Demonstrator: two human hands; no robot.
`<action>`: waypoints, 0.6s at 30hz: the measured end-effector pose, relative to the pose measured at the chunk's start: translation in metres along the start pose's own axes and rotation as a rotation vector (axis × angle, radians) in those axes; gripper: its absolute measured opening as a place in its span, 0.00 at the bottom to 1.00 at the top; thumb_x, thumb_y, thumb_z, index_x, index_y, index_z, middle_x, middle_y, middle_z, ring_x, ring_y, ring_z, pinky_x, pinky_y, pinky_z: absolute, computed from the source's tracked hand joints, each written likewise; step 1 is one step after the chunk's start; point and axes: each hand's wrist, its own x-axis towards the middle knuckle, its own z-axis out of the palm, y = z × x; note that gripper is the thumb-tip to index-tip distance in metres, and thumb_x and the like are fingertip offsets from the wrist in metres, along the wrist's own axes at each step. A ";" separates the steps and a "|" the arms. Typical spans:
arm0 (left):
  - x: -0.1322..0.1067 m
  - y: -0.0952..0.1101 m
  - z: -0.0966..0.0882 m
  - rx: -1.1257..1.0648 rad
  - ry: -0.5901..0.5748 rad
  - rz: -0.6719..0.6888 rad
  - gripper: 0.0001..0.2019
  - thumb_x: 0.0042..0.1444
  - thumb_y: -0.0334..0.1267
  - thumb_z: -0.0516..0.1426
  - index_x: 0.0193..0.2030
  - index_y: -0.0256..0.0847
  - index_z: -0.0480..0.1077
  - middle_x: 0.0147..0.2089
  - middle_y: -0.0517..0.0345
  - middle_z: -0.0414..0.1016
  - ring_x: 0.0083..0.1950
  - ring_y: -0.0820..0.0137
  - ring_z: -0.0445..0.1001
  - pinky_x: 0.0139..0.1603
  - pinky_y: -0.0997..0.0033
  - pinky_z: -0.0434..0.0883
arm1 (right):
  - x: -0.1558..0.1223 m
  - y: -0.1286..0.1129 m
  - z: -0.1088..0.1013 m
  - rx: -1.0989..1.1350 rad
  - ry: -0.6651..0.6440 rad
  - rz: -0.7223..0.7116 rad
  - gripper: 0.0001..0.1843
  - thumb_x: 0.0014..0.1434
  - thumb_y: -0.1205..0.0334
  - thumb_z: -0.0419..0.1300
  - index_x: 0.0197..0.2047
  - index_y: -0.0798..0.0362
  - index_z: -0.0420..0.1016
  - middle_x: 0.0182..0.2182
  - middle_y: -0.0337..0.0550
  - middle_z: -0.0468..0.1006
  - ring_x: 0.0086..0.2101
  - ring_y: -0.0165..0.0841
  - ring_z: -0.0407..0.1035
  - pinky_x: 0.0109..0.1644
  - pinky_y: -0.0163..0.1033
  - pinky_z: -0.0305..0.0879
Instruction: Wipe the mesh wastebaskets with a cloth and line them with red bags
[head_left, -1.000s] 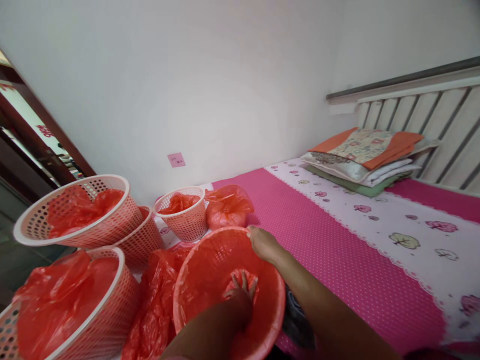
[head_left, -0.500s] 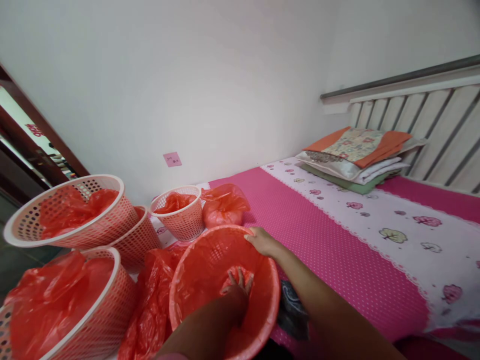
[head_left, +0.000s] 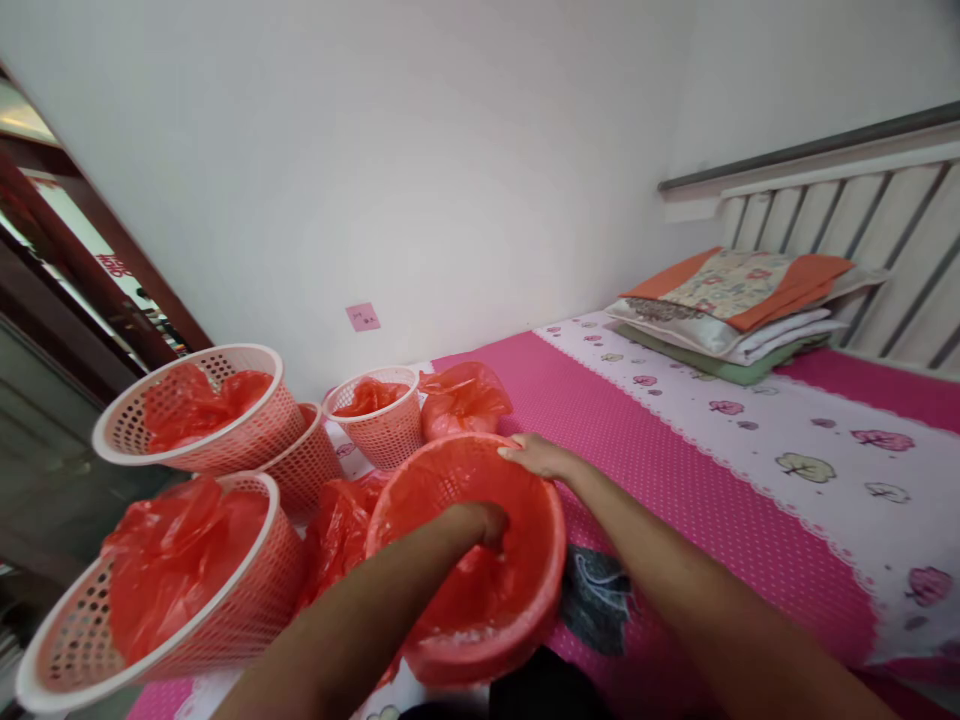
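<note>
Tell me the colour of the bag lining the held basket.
The bag is red, best seen in the head view.

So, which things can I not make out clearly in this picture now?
In the head view:
Left grip: fingertips hidden behind its knuckles.
Pink note: writing too small to read.
Dark cloth: partly hidden behind the held basket.
White slats: cut off by the right edge.
</note>
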 end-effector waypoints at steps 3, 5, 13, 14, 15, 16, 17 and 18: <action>-0.051 -0.011 -0.034 -0.054 -0.041 -0.004 0.23 0.53 0.45 0.69 0.55 0.41 0.80 0.58 0.47 0.83 0.57 0.54 0.80 0.59 0.61 0.74 | -0.023 0.001 -0.014 0.085 0.128 -0.048 0.21 0.65 0.55 0.65 0.58 0.54 0.77 0.48 0.54 0.85 0.48 0.42 0.79 0.50 0.42 0.75; -0.096 -0.016 -0.051 -0.105 0.024 -0.028 0.27 0.62 0.52 0.61 0.64 0.43 0.74 0.65 0.47 0.77 0.63 0.56 0.78 0.64 0.59 0.71 | -0.049 0.013 -0.021 0.187 0.287 -0.102 0.29 0.64 0.52 0.64 0.64 0.54 0.72 0.57 0.59 0.80 0.56 0.44 0.76 0.57 0.46 0.73; -0.232 -0.013 -0.017 -0.312 0.332 -0.223 0.35 0.55 0.56 0.67 0.68 0.51 0.70 0.73 0.48 0.68 0.74 0.50 0.65 0.75 0.45 0.61 | -0.172 0.087 0.025 0.429 0.364 0.009 0.27 0.55 0.39 0.65 0.49 0.50 0.77 0.44 0.54 0.84 0.41 0.45 0.80 0.43 0.48 0.76; -0.235 -0.013 -0.009 -0.273 0.337 -0.215 0.33 0.55 0.53 0.67 0.67 0.51 0.71 0.72 0.48 0.70 0.74 0.49 0.65 0.75 0.43 0.61 | -0.181 0.090 0.036 0.430 0.316 0.024 0.27 0.55 0.38 0.65 0.47 0.50 0.77 0.40 0.53 0.84 0.37 0.44 0.80 0.39 0.47 0.75; -0.235 -0.012 -0.001 -0.225 0.338 -0.191 0.28 0.58 0.51 0.67 0.64 0.51 0.74 0.69 0.49 0.73 0.74 0.49 0.65 0.75 0.41 0.59 | -0.187 0.091 0.046 0.436 0.266 0.026 0.26 0.56 0.38 0.65 0.47 0.51 0.77 0.38 0.51 0.84 0.35 0.42 0.79 0.37 0.45 0.74; -0.233 -0.012 0.006 -0.172 0.337 -0.157 0.21 0.60 0.48 0.65 0.60 0.50 0.77 0.65 0.49 0.77 0.73 0.50 0.67 0.76 0.40 0.57 | -0.192 0.090 0.055 0.446 0.227 0.019 0.26 0.57 0.38 0.64 0.47 0.51 0.77 0.38 0.51 0.84 0.33 0.41 0.79 0.35 0.44 0.73; -0.230 -0.012 0.010 -0.116 0.340 -0.124 0.15 0.63 0.45 0.62 0.55 0.48 0.79 0.60 0.50 0.80 0.71 0.51 0.68 0.77 0.38 0.55 | -0.194 0.087 0.061 0.464 0.201 0.005 0.26 0.58 0.39 0.63 0.48 0.52 0.77 0.38 0.50 0.84 0.33 0.40 0.79 0.35 0.43 0.73; -0.225 -0.011 0.014 -0.059 0.342 -0.098 0.11 0.66 0.44 0.60 0.50 0.46 0.80 0.55 0.50 0.82 0.69 0.52 0.71 0.77 0.37 0.53 | -0.196 0.084 0.066 0.488 0.188 -0.012 0.27 0.60 0.39 0.62 0.50 0.52 0.77 0.40 0.50 0.84 0.34 0.40 0.79 0.35 0.43 0.73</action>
